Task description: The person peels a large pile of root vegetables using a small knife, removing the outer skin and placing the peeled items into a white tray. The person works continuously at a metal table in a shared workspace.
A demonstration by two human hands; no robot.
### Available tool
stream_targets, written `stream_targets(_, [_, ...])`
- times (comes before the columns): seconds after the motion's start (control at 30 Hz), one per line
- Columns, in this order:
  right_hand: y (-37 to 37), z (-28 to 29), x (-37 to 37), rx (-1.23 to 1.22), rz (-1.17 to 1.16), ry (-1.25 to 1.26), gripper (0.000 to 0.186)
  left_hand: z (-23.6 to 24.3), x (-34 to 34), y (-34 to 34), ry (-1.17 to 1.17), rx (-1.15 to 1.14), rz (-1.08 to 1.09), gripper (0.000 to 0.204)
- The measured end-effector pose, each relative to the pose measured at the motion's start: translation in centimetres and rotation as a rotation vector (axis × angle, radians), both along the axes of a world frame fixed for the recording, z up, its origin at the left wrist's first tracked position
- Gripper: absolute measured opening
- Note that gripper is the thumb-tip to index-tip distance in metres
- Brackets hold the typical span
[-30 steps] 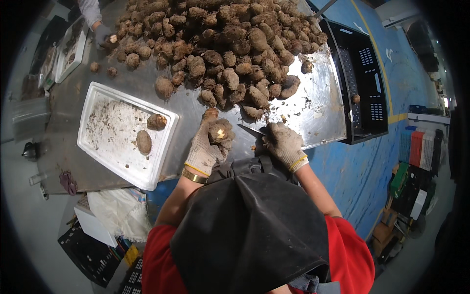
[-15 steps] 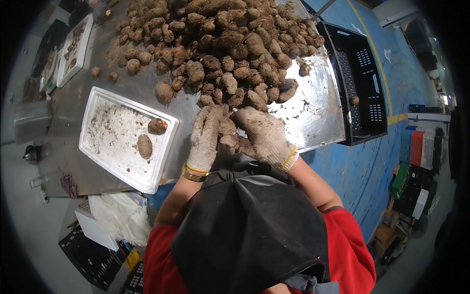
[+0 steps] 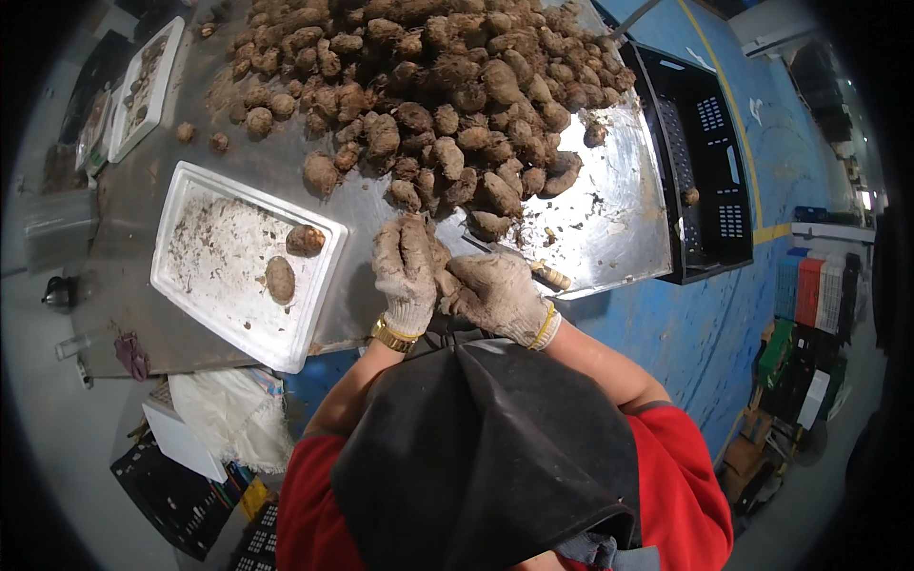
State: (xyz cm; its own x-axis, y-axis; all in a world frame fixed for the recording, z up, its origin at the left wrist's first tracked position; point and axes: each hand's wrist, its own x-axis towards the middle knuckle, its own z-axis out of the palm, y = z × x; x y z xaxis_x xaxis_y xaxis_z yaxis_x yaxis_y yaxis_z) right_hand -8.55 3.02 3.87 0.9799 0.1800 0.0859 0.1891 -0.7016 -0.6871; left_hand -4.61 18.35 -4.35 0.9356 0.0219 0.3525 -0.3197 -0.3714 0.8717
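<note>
My left hand (image 3: 405, 271), in a dirty knit glove, is closed around a tuber (image 3: 436, 259) mostly hidden by its fingers. My right hand (image 3: 490, 290), also gloved, is curled against the left one; what its fingers grip is hidden. A knife (image 3: 550, 276) with a light handle shows just beyond the right hand, its blade angled toward the pile. A large heap of hairy brown tubers (image 3: 438, 90) covers the back of the metal table (image 3: 124, 276). At left, a white foam tray (image 3: 214, 276) holds two tubers and scattered dirt.
A black crate (image 3: 709, 171) with a tuber inside stands along the table's right side. Another foam tray (image 3: 143, 90) is at back left. Stacked colored crates (image 3: 809, 290) stand at far right on the floor; a white sack (image 3: 224, 419) lies below the table's near left.
My hands have come together and lower over the tuber. The knife's handle, earlier covered by my right hand, now shows. The co-worker's gloved hand at top left has left the view.
</note>
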Motion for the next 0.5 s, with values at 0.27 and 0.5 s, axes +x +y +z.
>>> stream_targets(0.27, [-1.3,1.0,-0.2,0.090,-0.058,0.119,0.024,-6.1,0.1,2.3,0.193,-0.191,-0.142,0.034])
stream_targets(0.5, [-0.9,-1.7,0.1,1.190,-0.263,0.576,0.025,0.3,0.4,1.2,0.142,-0.408,-0.235,0.034])
